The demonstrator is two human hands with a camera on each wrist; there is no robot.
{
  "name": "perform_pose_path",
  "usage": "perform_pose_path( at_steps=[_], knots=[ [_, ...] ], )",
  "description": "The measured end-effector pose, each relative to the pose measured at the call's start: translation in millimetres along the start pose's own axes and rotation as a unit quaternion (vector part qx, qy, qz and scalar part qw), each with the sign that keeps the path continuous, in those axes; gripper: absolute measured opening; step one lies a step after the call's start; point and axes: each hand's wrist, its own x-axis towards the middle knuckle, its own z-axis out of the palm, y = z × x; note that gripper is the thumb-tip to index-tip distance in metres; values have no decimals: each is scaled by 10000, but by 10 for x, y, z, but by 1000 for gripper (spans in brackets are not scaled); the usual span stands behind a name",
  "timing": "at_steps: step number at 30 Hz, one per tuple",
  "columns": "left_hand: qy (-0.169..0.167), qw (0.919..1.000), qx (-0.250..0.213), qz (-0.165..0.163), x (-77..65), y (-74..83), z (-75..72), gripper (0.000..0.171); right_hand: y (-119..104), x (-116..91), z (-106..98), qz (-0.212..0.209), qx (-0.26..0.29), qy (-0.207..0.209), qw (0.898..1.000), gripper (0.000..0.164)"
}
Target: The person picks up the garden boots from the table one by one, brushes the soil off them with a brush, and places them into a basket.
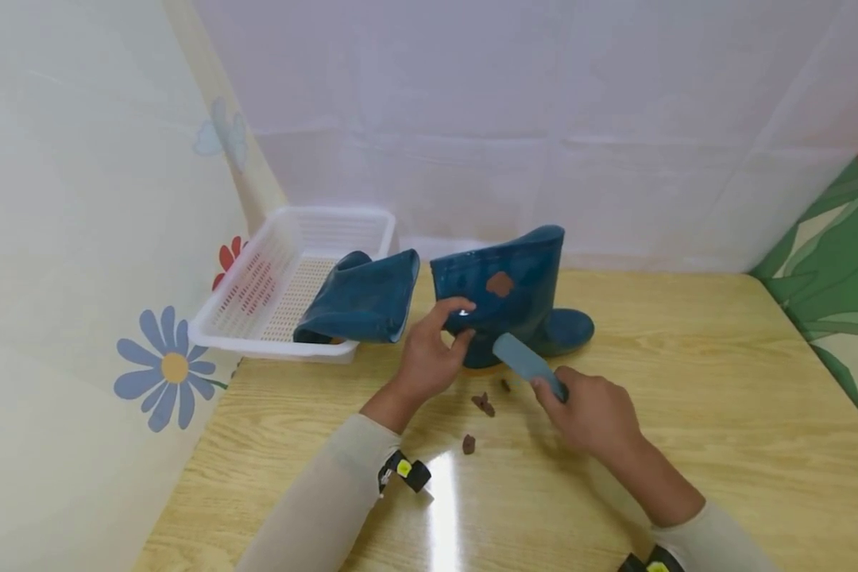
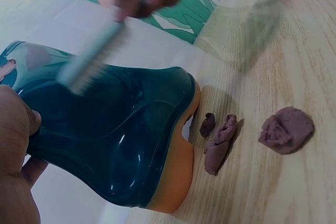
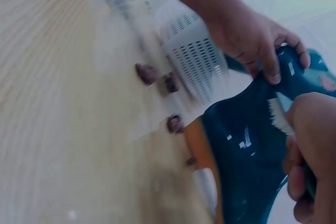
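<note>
A dark blue-green rain boot (image 1: pixel 532 274) with an orange sole stands on the table, a brown patch (image 1: pixel 500 284) on its shaft. My left hand (image 1: pixel 432 353) grips the back of the shaft, with the thumb on the near side. In my right hand (image 1: pixel 593 409) is the handle of a light blue brush (image 1: pixel 522 359). Its pale bristles (image 3: pixel 280 116) face the boot's side in the right wrist view; contact is hard to judge. Blur softens the brush in the left wrist view. Brown clumps (image 2: pixel 286 130) lie on the table beside the sole.
At the left stands a white plastic basket (image 1: pixel 272 347) with a perforated base. A second blue-green boot (image 1: pixel 372 298) lies in it, its shaft hanging over the right rim. Behind the wooden table (image 1: pixel 722 381) hangs a pale cloth (image 1: pixel 472 159).
</note>
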Motion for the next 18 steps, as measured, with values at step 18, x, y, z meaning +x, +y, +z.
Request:
perform_pose_path(
  at_steps=[18],
  knots=[
    [-107, 9998, 114, -117, -24, 33, -18, 38, -333, 329, -449, 538, 620, 432, 9957, 51]
  ],
)
